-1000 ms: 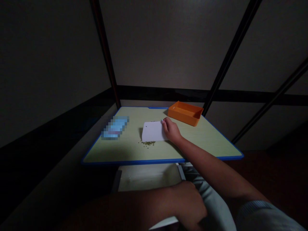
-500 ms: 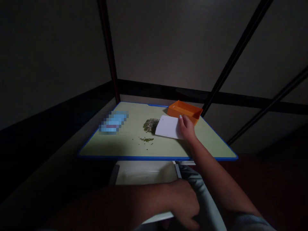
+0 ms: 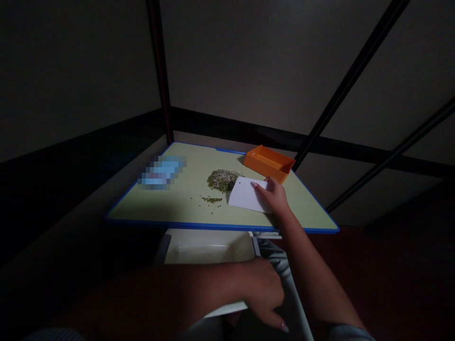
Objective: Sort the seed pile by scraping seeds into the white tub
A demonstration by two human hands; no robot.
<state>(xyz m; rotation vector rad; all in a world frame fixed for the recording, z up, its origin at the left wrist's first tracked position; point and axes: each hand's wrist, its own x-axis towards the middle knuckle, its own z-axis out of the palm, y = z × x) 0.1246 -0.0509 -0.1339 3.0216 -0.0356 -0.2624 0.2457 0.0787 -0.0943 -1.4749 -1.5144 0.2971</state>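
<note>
My right hand grips a white flat plastic scraper, tilted just above the pale green table to the right of a heap of small green beans. A few stray beans lie nearer the front edge. My left hand is closed on the near corner of a white tray held below the table's front edge, over my lap.
An orange tray stands at the table's far right corner. A blurred blue object lies at the left. The table has a blue rim. Dark poles and wall panels rise behind it.
My right hand lifted the scraper off the bean heap, carried it right toward the orange tray, then brought it back forward beside the heap. The left hand stayed on the white tray.
</note>
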